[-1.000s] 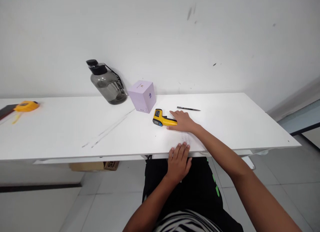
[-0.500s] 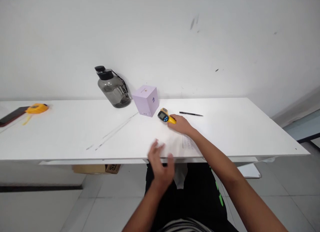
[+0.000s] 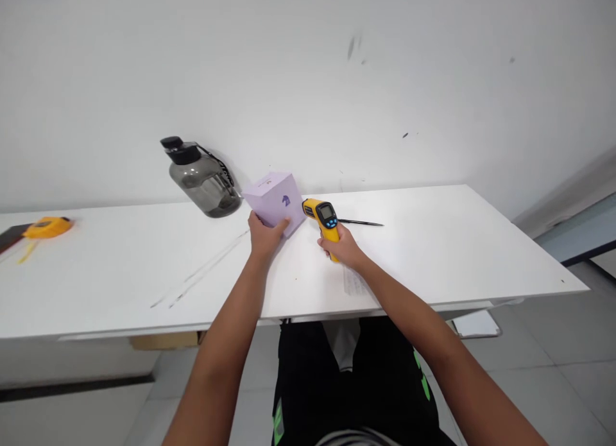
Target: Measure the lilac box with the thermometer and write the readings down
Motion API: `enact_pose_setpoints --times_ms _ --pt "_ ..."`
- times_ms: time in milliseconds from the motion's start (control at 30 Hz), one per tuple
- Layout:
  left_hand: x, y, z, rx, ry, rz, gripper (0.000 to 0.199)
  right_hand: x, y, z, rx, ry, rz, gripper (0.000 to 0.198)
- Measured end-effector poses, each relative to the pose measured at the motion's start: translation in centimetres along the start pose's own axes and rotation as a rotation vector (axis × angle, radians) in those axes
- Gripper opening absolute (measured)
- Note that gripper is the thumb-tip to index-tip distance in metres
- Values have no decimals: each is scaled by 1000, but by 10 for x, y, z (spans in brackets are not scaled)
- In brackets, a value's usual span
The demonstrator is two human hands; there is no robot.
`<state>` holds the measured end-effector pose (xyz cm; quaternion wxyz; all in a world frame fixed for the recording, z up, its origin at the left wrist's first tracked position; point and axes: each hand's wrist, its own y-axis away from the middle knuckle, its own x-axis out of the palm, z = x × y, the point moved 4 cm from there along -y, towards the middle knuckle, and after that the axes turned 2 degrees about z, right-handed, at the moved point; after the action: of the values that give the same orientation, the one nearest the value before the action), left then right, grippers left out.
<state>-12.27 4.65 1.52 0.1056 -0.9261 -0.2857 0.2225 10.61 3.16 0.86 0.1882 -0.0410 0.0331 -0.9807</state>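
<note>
My right hand [image 3: 345, 246] is wrapped round the handle of a yellow and black infrared thermometer [image 3: 321, 212]. Its small screen and blue buttons face me, and its nose points left at the lilac box [image 3: 272, 199]. My left hand [image 3: 264, 236] grips that box low on its near side, thumb on the face with the dark purple emblem. The box looks slightly turned on the white table [image 3: 202, 260]. Just behind the thermometer lies a black pen [image 3: 360, 222]. Below my right hand a printed sheet of paper [image 3: 355, 282] lies flat, partly covered by my forearm.
A grey see-through water bottle [image 3: 205, 183] with a black lid stands against the wall, left of the box. At the far left are a yellow tape measure [image 3: 48, 227] and a dark flat object [image 3: 10, 237]. Under the table edge a cardboard box [image 3: 163, 340] shows.
My left hand has gone from the table's front edge to the lilac box and taken hold of it; the box has turned. My right hand has swung the thermometer more upright, its nose towards the box.
</note>
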Motion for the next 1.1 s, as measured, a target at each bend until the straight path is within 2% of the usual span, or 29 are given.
enact_pose_setpoints --times_ms 100,267,467,967,1100 --pt "6 9 -7 -9 90 128 71 1 2 5 -36 15 11 26" --pt "22 21 -18 32 112 226 71 2 8 11 -45 49 15 27" --pt "24 25 -17 -50 165 234 73 1 9 8 -29 101 15 24" --pt "28 24 -13 2 173 240 72 0 4 -1 -27 77 23 30" --pt "28 25 -13 -8 157 221 79 -4 9 12 -122 240 -18 42"
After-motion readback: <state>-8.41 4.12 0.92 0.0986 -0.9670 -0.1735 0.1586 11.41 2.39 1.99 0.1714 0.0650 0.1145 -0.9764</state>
